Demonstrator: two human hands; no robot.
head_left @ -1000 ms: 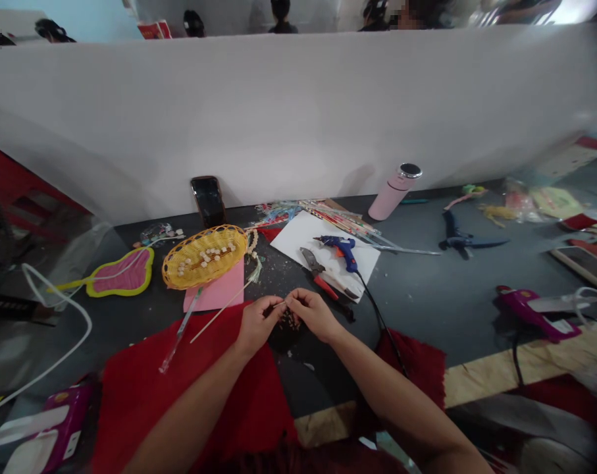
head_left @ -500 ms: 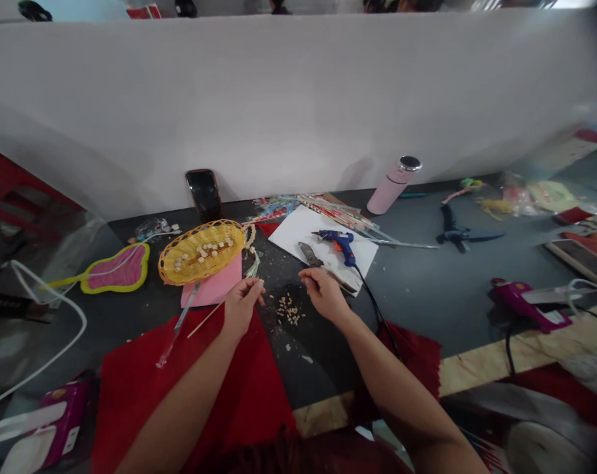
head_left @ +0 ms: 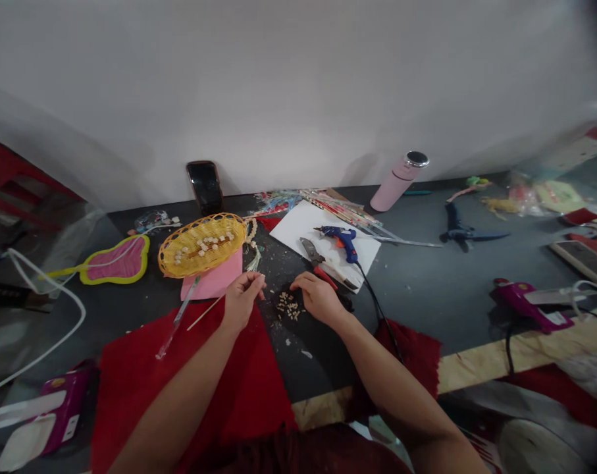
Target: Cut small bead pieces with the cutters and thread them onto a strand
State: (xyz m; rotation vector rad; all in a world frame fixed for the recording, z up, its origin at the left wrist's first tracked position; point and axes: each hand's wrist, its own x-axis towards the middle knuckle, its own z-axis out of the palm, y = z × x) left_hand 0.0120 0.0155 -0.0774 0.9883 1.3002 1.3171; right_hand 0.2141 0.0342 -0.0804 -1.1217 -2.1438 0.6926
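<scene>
My left hand (head_left: 243, 299) is closed in a pinch, and a thin pale stick (head_left: 204, 315) runs out behind it to the lower left. A tiny whitish piece shows at its fingertips, too small to name. Close by on the right, my right hand (head_left: 318, 297) has its fingers drawn together beside a small pile of beige bits (head_left: 288, 305); whatever they hold is hidden. Behind that hand lie pliers with red handles (head_left: 312, 250), partly covered. Left of my left hand, a yellow woven basket (head_left: 180, 243) with small whitish pieces rests partly on pink paper (head_left: 219, 283).
A blue glue gun (head_left: 345, 243) lies on white paper (head_left: 298, 220), its cord trailing toward me. Patterned strips (head_left: 337, 207), a pink flask (head_left: 401, 181) and a phone (head_left: 205, 186) are at the back. Red cloth (head_left: 194, 388) covers the front left; a purple device (head_left: 530, 306) sits right.
My right hand has moved slightly left and down, closer to the beige pile, uncovering the pliers' red handle. My left hand keeps its pinch. The view has tilted down a little.
</scene>
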